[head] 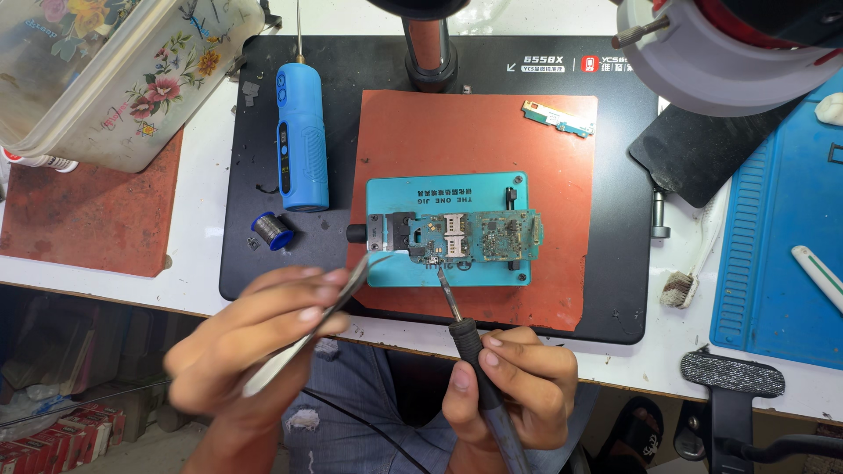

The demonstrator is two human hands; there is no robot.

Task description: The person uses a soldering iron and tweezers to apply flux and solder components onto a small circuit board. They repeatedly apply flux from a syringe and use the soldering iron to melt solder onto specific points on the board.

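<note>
We pinched the soldering iron (479,373) in our right hand (514,386), its tip on the circuit board (474,237) ahead, near the bench's front edge; our left hand (255,347) pinched tweezers (338,294).

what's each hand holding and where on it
The left hand pinches metal tweezers around mid-length, tips toward the circuit board. The right hand grips a soldering iron by its black handle, just behind the tip.
</note>
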